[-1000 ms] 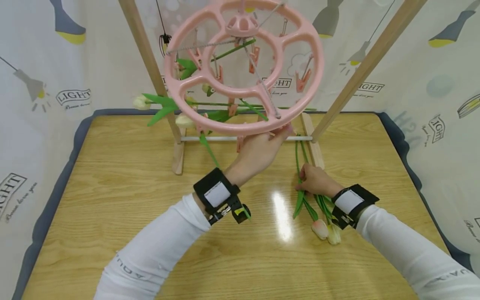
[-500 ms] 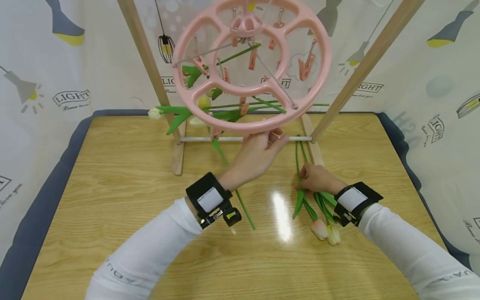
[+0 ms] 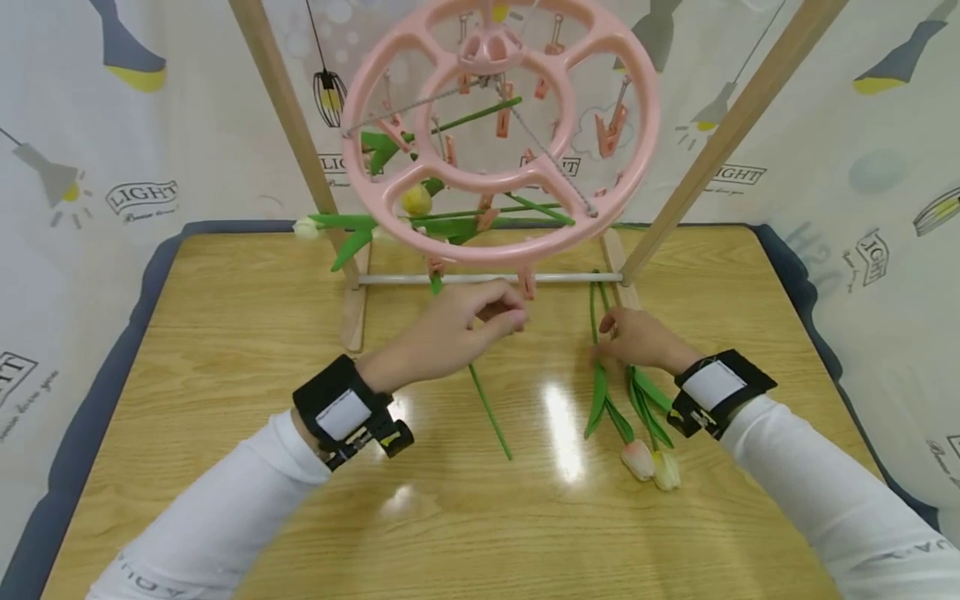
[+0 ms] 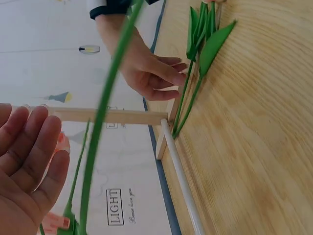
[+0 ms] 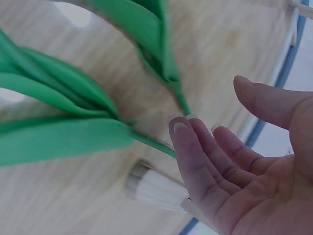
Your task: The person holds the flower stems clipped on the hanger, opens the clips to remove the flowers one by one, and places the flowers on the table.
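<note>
Head view: just below the pink ring (image 3: 495, 252), near a clip (image 3: 527, 282), left hand (image 3: 450, 329) empty, fingers loosely bent; on the table (image 3: 420, 533), two tulips (image 3: 597, 402), blooms nearest, long stems running away to the white bar (image 3: 566, 277), right hand (image 3: 641, 340) over them. Left wrist: a long green stem (image 4: 100, 115), slanting past relaxed left fingers. Right wrist: leaves pointing away from loosely extended fingers, thumb apart; contact with stems unclear.
</note>
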### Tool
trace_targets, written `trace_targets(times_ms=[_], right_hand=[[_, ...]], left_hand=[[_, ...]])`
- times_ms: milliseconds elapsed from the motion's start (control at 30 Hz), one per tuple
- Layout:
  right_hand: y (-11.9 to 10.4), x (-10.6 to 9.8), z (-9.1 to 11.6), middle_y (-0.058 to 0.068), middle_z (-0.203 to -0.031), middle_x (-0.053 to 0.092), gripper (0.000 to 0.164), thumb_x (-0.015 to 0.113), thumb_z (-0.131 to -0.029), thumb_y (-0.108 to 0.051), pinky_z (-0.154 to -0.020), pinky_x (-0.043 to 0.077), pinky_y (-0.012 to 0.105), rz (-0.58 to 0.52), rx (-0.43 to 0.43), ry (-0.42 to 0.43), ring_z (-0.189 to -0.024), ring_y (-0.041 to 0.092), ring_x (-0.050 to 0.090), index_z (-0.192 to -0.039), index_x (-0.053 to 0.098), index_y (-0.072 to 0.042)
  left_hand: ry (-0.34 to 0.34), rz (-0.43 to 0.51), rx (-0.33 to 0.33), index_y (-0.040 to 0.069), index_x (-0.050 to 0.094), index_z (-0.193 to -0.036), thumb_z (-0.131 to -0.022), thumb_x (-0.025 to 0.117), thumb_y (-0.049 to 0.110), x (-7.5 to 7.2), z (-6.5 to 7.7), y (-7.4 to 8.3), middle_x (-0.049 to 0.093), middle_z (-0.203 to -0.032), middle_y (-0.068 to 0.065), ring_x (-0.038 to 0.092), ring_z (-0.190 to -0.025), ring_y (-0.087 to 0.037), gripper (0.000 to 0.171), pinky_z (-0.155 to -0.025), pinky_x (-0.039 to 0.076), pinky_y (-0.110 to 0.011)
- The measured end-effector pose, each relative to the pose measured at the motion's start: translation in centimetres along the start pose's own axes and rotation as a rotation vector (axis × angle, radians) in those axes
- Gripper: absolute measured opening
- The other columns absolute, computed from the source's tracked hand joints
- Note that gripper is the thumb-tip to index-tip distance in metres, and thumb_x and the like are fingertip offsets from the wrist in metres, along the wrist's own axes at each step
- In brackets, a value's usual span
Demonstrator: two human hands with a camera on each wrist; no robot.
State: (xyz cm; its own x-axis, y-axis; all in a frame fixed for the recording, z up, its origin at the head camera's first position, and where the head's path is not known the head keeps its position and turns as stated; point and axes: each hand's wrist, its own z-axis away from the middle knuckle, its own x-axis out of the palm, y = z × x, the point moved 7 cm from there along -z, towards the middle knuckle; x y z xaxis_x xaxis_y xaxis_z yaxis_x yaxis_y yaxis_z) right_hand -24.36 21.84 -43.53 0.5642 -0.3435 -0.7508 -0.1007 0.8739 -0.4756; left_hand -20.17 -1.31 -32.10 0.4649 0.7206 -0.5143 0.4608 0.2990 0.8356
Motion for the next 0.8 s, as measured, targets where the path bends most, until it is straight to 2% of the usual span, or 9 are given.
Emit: trace_targets(times_ms=[67, 200, 433, 533, 667, 733, 800], right_hand=[[-0.3, -0.5, 0.1, 0.026, -0.107, 0.068, 0.048, 0.063, -0.095, -0.025, -0.072, 0.052, 0.037, 0.008, -0.005, 0.014, -0.086, 0.026, 0.067, -0.125, 0.050, 0.010], [-0.8, -1.2, 0.2, 0.027, -0.110, 0.066, 0.049, 0.062, -0.096, -0.025, -0.076, 0.053, 0.040, 0.013, -0.009, 0.029, -0.093, 0.031, 0.067, -0.126, 0.050, 0.010], [-1.7, -1.8, 0.0, 0.027, -0.110, 0.066, 0.048, 0.062, -0.096, -0.024, -0.071, 0.051, 0.035, -0.005, -0.012, 0.040, -0.087, 0.027, 0.065, -0.128, 0.049, 0.009], [-2.3, -2.1, -0.2, 0.028, -0.112, 0.065, 0.048, 0.062, -0.096, -0.024, -0.073, 0.052, 0.037, 0.000, -0.015, 0.047, -0.089, 0.029, 0.066, -0.128, 0.049, 0.009], [-3.1, -2.7, -0.2, 0.029, -0.114, 0.063, 0.047, 0.061, -0.097, -0.025, -0.070, 0.052, 0.035, -0.011, -0.011, 0.048, -0.086, 0.029, 0.066, -0.129, 0.049, 0.008], [-3.4, -3.0, -0.2, 0.028, -0.113, 0.063, 0.046, 0.061, -0.097, -0.025, -0.067, 0.050, 0.033, -0.021, -0.015, 0.052, -0.081, 0.027, 0.065, -0.129, 0.049, 0.007], [-3.9, -3.4, -0.2, 0.027, -0.112, 0.063, 0.045, 0.061, -0.097, -0.025, -0.066, 0.049, 0.032, -0.022, -0.022, 0.066, -0.079, 0.026, 0.064, -0.128, 0.049, 0.006]], left_hand=[[0.016, -0.008, -0.001, 0.008, 0.066, -0.103, -0.102, 0.054, 0.017, -0.6, 0.6, -0.3, 0.070, -0.096, -0.002, 0.065, -0.088, -0.009, 0.015, -0.082, 0.054, -0.026], [0.042, -0.037, -0.032, 0.007, 0.066, -0.102, -0.103, 0.052, 0.016, -2.0, 1.5, -1.1, 0.070, -0.095, -0.003, 0.064, -0.085, -0.011, 0.017, -0.077, 0.053, -0.028], [0.096, -0.046, -0.095, 0.007, 0.066, -0.103, -0.105, 0.048, 0.019, -4.4, 2.6, -2.2, 0.071, -0.097, -0.006, 0.066, -0.091, -0.015, 0.022, -0.081, 0.054, -0.033], [0.154, -0.054, -0.071, 0.006, 0.067, -0.100, -0.104, 0.051, 0.016, -5.5, 3.1, -2.3, 0.071, -0.094, -0.007, 0.066, -0.086, -0.016, 0.020, -0.077, 0.054, -0.030], [0.266, -0.062, -0.017, 0.004, 0.068, -0.093, -0.100, 0.056, 0.011, -7.2, 3.7, -2.9, 0.068, -0.084, -0.007, 0.059, -0.070, -0.012, 0.017, -0.063, 0.048, -0.023], [0.325, -0.089, -0.022, 0.003, 0.069, -0.092, -0.099, 0.056, 0.012, -8.0, 4.0, -3.5, 0.068, -0.081, -0.007, 0.054, -0.065, -0.009, 0.017, -0.059, 0.044, -0.022], [0.379, -0.134, -0.044, 0.003, 0.069, -0.093, -0.098, 0.056, 0.012, -8.8, 4.2, -4.2, 0.069, -0.081, -0.008, 0.053, -0.066, -0.009, 0.017, -0.060, 0.043, -0.021]])
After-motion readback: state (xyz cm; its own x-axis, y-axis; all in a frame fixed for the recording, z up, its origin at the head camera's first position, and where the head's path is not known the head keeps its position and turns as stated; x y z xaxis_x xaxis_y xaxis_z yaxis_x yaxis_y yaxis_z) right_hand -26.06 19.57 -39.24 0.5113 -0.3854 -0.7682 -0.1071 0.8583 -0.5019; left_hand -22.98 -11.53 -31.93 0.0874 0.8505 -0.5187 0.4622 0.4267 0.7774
